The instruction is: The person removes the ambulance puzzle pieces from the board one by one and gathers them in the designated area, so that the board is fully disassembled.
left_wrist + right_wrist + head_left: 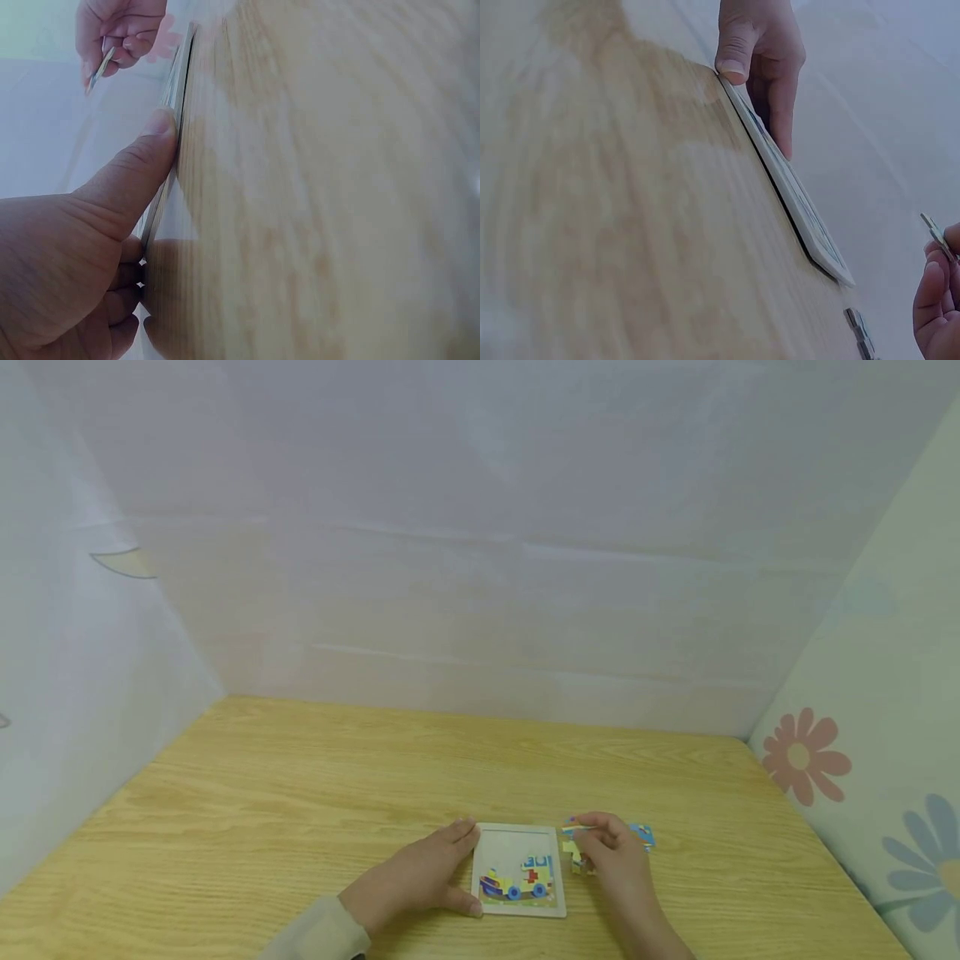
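A square jigsaw puzzle tray [501, 845] with a pale rim lies flat on the table. Its lower part carries pieces showing a vehicle with a red cross and blue wheels; bare backing shows above them. My left hand [427, 874] holds the tray's left side, thumb at the near corner and fingers toward the far corner. To the right of the tray, my right hand [618, 860] pinches a thin puzzle piece [102, 69] between thumb and fingers. The right wrist view shows this piece [932, 229] raised, tilted on edge. Loose pieces [643, 836] lie around the right hand, partly hidden by it.
The wood-grain table [360, 768] stretches out on all sides of the tray. Pale cloth walls [480, 610] enclose it at the back and both sides, and the right one has printed flowers [798, 756].
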Available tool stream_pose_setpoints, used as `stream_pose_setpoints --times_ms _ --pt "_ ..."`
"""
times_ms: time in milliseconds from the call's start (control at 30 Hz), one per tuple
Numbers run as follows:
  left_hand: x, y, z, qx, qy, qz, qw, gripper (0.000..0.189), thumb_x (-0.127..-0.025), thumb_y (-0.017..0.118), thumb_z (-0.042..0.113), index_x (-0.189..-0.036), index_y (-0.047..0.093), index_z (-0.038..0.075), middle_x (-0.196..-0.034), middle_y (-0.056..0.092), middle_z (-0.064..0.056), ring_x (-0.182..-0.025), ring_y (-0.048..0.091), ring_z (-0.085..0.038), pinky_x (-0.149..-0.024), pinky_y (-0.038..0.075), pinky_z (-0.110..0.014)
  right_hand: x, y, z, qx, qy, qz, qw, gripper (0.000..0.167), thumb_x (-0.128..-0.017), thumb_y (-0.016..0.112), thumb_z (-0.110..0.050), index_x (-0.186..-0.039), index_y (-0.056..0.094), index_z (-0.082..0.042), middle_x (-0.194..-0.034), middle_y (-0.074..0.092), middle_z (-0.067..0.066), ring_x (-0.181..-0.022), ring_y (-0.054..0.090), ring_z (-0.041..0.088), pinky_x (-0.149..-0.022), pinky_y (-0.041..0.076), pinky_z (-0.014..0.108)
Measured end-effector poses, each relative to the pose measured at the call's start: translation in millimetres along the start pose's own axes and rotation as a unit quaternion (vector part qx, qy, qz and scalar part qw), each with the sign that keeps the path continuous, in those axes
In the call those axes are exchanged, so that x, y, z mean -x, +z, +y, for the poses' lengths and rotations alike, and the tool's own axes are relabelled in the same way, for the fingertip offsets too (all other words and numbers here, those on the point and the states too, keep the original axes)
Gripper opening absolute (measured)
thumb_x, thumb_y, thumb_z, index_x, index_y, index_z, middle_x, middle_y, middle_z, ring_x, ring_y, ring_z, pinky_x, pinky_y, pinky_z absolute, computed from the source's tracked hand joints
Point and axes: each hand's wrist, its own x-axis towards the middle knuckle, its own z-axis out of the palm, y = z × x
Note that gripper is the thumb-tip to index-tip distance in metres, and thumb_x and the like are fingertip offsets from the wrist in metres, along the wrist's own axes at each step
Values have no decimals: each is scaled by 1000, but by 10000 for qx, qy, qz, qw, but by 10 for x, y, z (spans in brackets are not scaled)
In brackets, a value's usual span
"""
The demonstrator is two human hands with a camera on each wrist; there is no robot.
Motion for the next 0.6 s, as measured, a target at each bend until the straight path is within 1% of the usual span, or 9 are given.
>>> stream_pose_setpoints --times_ms 133,233,333,500,600 --pt "-2 2 -1 -2 15 19 10000 97 -71 66 61 -139 37 -2 -147 32 -18 -135 32 -31 -109 32 -42 -1 -38 3 -33 49 73 10000 23 -86 61 -8 -108 59 -3 -81 59 3 -65 52 13 -60 50 22" --pt "-1 -1 1 -5 16 19 10000 98 -71 65 61 -139 37 -3 -147 32 -18 -135 32 -31 -109 32 -42 -1 -75 8 -31 13 70 10000 24 -86 60 -8 -109 58 -2 -81 59 4 -65 53 12 -61 50 21" --pt "-2 2 -2 4 5 2 10000 98 -71 65 61 -140 36 -2 -147 32 -17 -135 32 -31 -109 32 -42 -6 -117 22 69 11 78 9999 25 -86 60 -9 -111 58 -2 -82 59 4 -66 53 12 -61 49 20" --pt "-10 16 -14 14 -16 -5 10000 99 -70 65 62 -140 36 -2 -148 32 -17 -135 32 -31 -109 32 -43 -25 -176 69 81 179 198 9996 28 -86 62 -12 -112 58 -4 -83 60 2 -67 52 11 -61 50 21" --pt "-10 22 -22 10 -8 0 10000 99 -70 64 63 -140 36 -1 -148 32 -17 -135 33 -31 -109 32 -43 -33 -215 102 67 222 242 9994 30 -86 62 -13 -114 57 -3 -83 60 0 -68 52 11 -62 50 21"
